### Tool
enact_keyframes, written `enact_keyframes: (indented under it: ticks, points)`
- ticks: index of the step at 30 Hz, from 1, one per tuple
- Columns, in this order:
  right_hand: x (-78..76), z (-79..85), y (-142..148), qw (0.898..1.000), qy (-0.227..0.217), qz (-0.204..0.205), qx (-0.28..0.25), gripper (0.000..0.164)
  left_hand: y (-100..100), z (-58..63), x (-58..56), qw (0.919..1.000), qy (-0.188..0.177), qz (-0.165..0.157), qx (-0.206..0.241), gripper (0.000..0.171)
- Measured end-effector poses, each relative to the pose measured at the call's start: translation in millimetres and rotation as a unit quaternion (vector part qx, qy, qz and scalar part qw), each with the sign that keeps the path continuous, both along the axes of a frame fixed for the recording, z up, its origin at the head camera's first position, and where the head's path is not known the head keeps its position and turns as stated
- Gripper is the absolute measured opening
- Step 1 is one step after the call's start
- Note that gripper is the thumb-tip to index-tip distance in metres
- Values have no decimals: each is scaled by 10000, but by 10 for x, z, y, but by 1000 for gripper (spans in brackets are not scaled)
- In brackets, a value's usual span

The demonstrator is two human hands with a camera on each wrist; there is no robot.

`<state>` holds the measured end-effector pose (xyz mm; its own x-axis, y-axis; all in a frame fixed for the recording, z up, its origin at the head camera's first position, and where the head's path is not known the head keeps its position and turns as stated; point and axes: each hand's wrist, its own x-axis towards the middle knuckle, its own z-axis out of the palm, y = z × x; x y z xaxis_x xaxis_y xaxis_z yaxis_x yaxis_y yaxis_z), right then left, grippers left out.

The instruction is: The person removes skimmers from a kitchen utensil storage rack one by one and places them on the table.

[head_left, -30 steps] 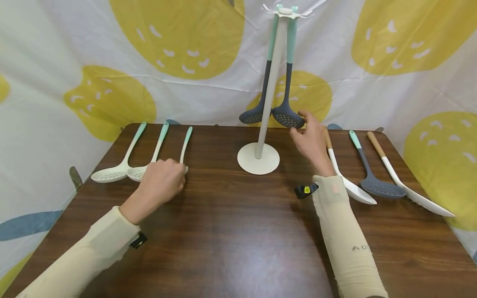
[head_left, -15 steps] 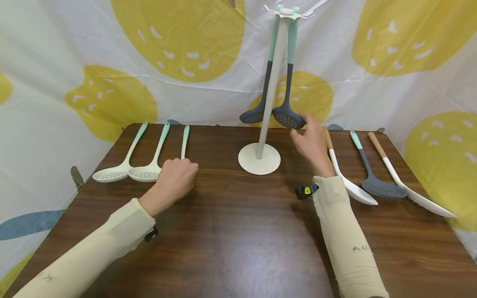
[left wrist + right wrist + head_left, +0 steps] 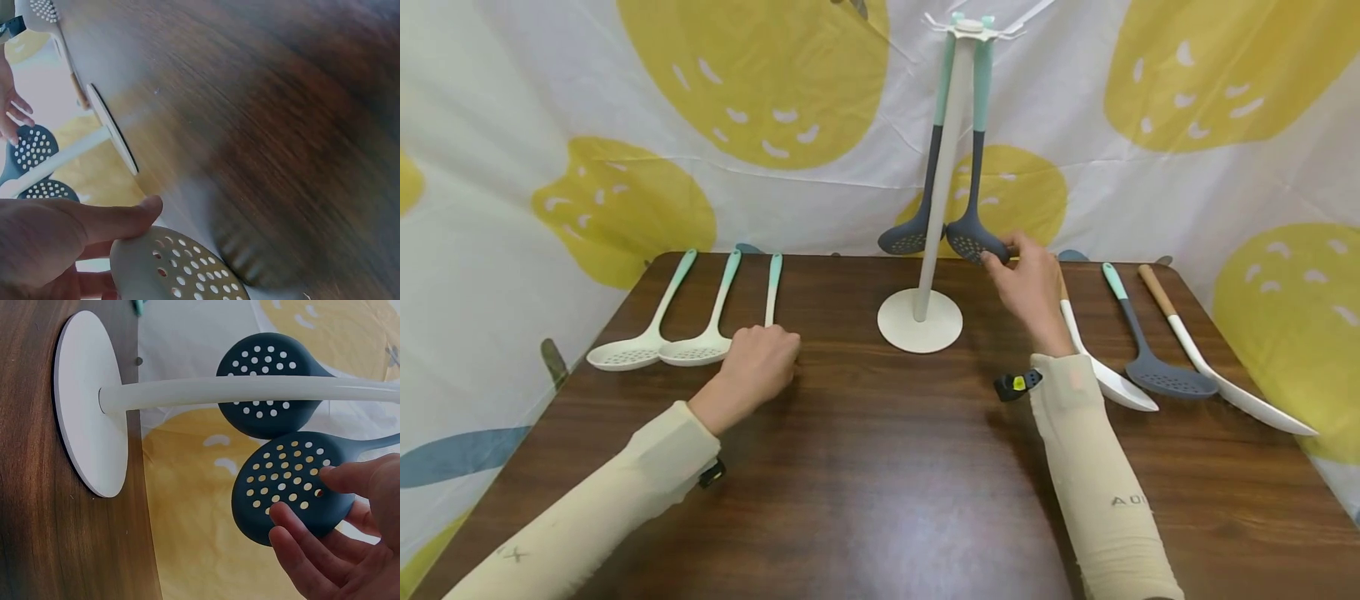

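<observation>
My left hand holds a white skimmer by its perforated head, thumb on the near rim and fingers behind it. Its mint-tipped handle points away over the table; the hand hides the head in the head view. At the utensil rack, two dark grey skimmers with mint handles hang from the top hooks. My right hand pinches the head of the right-hand hanging skimmer, thumb and fingertips at its holes and lower edge. The other hanging skimmer is partly behind the pole.
Two white slotted spoons with mint handles lie at the left. To the right lie a white utensil with a wooden handle, a grey slotted turner and another white wooden-handled utensil. A patterned cloth hangs behind the table.
My left hand has moved right, and the far end of its skimmer's handle has swung slightly left. My right thumb has come onto the face of the hanging skimmer, whose head has turned slightly.
</observation>
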<state>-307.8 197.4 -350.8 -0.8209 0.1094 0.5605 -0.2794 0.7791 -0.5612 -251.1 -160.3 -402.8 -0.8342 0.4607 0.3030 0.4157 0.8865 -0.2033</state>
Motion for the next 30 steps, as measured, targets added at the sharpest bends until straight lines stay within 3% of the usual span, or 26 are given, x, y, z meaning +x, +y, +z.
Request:
enact_keyframes:
  ticks: [6, 12, 21, 30]
  points:
    - [6, -3, 2, 10000, 3, 30, -38, 24, 2, 26, -20, 9977, -602, 281, 95, 34]
    - [3, 4, 3, 9999, 88, 41, -62, 22, 5, 85, -29, 9952, -755, 539, 310, 43]
    - [5, -1, 3, 9995, 168, 153, -199, 22, 47, 160, 1, 9951, 101, 428, 885, 38]
    - [50, 31, -2, 9998, 111, -81, -171, 27, 266, 254, -69, 9845, 393, 150, 1700, 54]
